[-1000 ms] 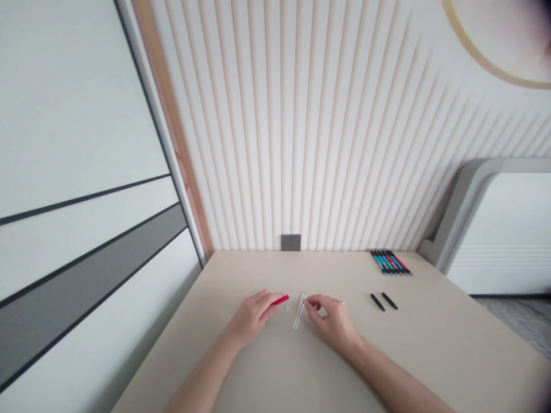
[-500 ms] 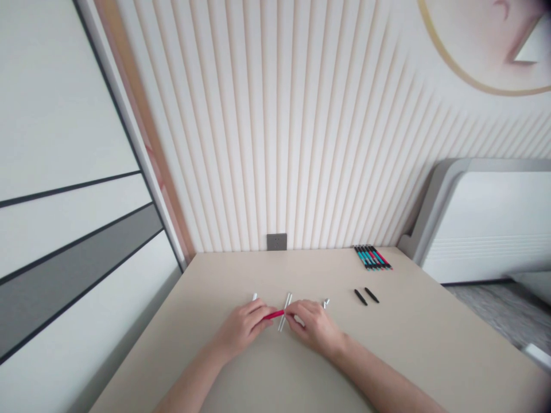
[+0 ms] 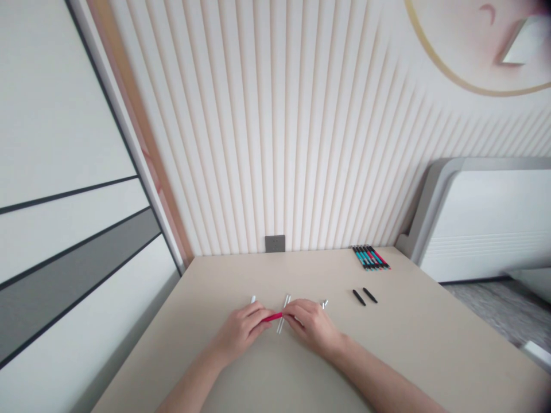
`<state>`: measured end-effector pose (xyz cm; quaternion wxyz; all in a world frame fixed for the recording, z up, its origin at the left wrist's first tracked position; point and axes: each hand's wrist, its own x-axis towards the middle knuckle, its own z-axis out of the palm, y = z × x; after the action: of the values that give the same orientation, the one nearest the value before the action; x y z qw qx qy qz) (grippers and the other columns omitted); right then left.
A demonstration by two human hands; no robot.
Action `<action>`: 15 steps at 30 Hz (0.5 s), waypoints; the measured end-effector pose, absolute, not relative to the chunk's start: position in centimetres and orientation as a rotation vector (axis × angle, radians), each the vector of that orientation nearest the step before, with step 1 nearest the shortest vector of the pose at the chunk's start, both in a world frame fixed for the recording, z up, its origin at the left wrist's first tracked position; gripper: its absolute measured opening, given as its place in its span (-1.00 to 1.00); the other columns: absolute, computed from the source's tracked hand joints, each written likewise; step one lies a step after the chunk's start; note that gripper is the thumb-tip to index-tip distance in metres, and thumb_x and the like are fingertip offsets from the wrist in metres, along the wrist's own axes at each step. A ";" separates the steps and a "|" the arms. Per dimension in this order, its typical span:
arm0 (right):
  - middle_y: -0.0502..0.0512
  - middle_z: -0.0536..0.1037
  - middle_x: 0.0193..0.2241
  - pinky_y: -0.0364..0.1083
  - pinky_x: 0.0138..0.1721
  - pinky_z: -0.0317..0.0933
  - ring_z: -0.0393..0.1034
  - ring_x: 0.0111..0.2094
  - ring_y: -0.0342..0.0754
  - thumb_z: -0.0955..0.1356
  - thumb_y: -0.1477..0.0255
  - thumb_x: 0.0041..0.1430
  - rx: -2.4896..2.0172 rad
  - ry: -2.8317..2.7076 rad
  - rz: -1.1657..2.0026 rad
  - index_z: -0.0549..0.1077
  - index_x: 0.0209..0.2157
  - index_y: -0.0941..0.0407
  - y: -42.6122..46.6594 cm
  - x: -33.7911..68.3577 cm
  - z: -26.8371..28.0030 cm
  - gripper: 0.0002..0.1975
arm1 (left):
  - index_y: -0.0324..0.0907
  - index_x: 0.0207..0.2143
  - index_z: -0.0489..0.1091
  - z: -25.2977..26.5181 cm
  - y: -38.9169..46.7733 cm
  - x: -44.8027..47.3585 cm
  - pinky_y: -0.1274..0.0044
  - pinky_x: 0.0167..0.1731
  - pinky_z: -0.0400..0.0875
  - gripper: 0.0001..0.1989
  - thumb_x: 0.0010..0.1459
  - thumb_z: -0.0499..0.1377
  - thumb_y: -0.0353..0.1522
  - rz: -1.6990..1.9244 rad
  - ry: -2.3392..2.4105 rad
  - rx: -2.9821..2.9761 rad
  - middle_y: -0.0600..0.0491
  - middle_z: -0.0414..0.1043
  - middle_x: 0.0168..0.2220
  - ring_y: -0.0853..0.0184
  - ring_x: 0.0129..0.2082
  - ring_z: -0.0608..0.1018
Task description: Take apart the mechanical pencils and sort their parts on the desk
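Red tube (both hands now)

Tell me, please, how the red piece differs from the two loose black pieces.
The left hand holds the red piece, while the black pieces lie untouched on the table. The red piece runs roughly crosswise; the black pieces slant, far ends leftward. All are slender.
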<state>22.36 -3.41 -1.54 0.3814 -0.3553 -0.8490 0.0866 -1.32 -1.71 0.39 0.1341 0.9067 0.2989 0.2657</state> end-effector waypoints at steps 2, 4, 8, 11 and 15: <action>0.11 0.56 -0.30 -0.09 -0.19 0.33 0.47 -0.26 -0.05 0.23 0.39 0.34 -0.904 -2.169 0.223 0.46 -0.19 0.08 -3.3 22.4 -1.7 -0.82 | -0.08 -0.07 0.41 0.4 -1.7 -1.3 0.56 -0.21 0.44 -0.80 0.32 0.05 -0.36 0.785 0.864 2.632 0.05 0.46 -0.25 0.35 -0.26 0.54; 0.11 0.56 -0.30 -0.09 -0.19 0.33 0.46 -0.26 -0.05 0.23 0.37 0.35 -0.906 -2.173 0.234 0.46 -0.18 0.08 -3.2 22.5 -1.9 -0.81 | -0.08 -0.08 0.42 0.3 -1.6 -1.3 0.56 -0.22 0.44 -0.81 0.31 0.06 -0.35 0.794 0.857 2.636 0.05 0.46 -0.25 0.35 -0.25 0.54; 0.12 0.56 -0.28 -0.09 -0.18 0.33 0.46 -0.25 -0.05 0.24 0.34 0.35 -0.899 -2.178 0.252 0.46 -0.14 0.09 -3.2 22.6 -2.1 -0.80 | -0.09 -0.07 0.42 0.0 -1.5 -1.5 0.56 -0.20 0.44 -0.81 0.30 0.09 -0.35 0.804 0.846 2.633 0.04 0.46 -0.24 0.35 -0.25 0.54; 0.13 0.57 -0.27 -0.10 -0.18 0.33 0.47 -0.25 -0.05 0.24 0.33 0.34 -0.910 -2.175 0.248 0.43 -0.06 0.08 -3.3 22.7 -2.0 -0.76 | -0.09 -0.05 0.43 -0.2 -1.4 -1.5 0.56 -0.22 0.44 -0.79 0.30 0.09 -0.35 0.809 0.836 2.645 0.04 0.45 -0.25 0.36 -0.28 0.53; 0.14 0.57 -0.26 -0.09 -0.17 0.32 0.47 -0.24 -0.04 0.24 0.34 0.34 -0.889 -2.217 0.227 0.43 -0.01 0.06 -3.4 22.6 -1.7 -0.75 | -0.07 -0.04 0.44 0.0 -1.5 -1.5 0.58 -0.25 0.44 -0.77 0.31 0.08 -0.35 0.790 0.810 2.646 0.03 0.45 -0.26 0.37 -0.30 0.53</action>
<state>22.63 -3.37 -1.68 0.3624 -0.3454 -0.8612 0.0883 -1.53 -1.51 -0.04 0.1313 0.9115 0.2790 0.2721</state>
